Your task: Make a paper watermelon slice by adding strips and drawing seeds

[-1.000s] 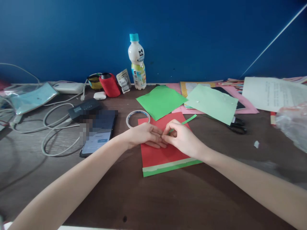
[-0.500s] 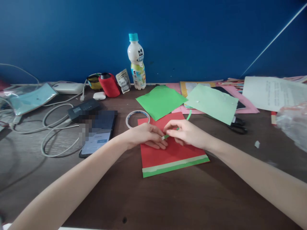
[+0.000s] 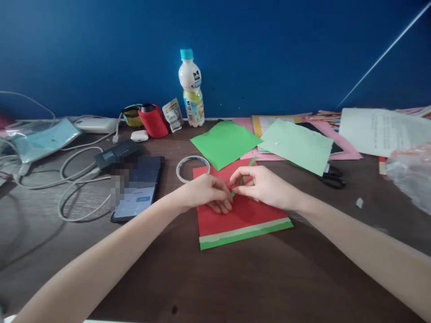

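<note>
A red sheet of paper [image 3: 242,216] lies flat before me, with a pale green and a bright green band along its near edge. Over it, my left hand [image 3: 211,194] is closed, its fingertips on one end of a thin green paper strip [image 3: 252,162]. My right hand [image 3: 261,186] pinches the same strip between thumb and forefinger, right beside the left fingertips. The strip's far end sticks up behind my right hand, and its middle is partly hidden by the fingers. A roll of tape [image 3: 179,169] rests at the red paper's upper left corner.
Bright green paper [image 3: 225,142] and pale green paper [image 3: 298,146] lie behind the red sheet. To the left are a phone [image 3: 139,190] and looped white cables [image 3: 62,172]. A bottle [image 3: 191,89] stands by the blue wall. Black-handled scissors [image 3: 333,177] and a plastic bag [image 3: 411,175] are right.
The green strip has turned, its free end swinging left and nearer my right hand. My left fingers have curled in around the strip's end. The papers have stayed put.
</note>
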Available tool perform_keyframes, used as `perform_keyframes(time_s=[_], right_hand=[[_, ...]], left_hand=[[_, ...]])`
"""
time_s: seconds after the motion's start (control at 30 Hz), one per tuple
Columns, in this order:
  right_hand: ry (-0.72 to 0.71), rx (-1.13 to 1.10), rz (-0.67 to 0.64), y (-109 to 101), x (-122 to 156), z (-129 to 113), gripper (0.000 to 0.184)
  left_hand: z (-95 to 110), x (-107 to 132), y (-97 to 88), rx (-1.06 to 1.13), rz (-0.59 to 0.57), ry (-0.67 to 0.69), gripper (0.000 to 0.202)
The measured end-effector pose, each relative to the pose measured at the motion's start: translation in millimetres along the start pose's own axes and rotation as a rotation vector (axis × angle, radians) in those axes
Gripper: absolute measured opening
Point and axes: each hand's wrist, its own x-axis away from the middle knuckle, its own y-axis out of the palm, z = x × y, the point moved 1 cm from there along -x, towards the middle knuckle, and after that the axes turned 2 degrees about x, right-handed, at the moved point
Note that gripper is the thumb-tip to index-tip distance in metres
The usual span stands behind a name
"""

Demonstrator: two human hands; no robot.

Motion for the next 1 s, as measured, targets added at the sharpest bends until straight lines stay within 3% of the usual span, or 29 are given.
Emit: perform_keyframes(time_s=[0.23, 0.4, 0.5, 0.63, 0.73, 0.83, 0.93, 1.0], right_hand=[[0.08, 0.055, -0.009, -6, -3, 5, 0.011], [0.137, 0.114, -0.035, -14, -3, 9, 0.011], [0.157, 0.169, -0.068, -19, -4, 10, 0.011], [0.079, 0.292, -0.067, -23, -4, 12, 0.009], [0.051, 0.312, -0.03, -23, -5, 15, 0.009], [0.028, 0.313, 0.012, -21, -6, 19, 0.007], [0.013, 0.344, 0.051, -19, -7, 20, 0.003], [0.016, 0.355, 0.062, -19, -8, 20, 0.002]], left_hand=[[6, 2, 0.1, -0.225, 0.119, 0.063, 0.011], [11, 7, -11.0, -0.472, 0.101, 0.068, 0.019], [16, 13, -19.4, -0.591, 0.063, 0.007, 0.02], [20, 21, -26.9, -0.697, 0.02, -0.106, 0.02], [23, 26, -31.9, -0.823, 0.05, -0.152, 0.027], [32, 32, -40.7, -0.997, 0.213, -0.153, 0.039], [42, 38, -51.6, -1.085, 0.551, -0.052, 0.045], [42, 37, -55.9, -1.081, 0.606, 0.016, 0.042]])
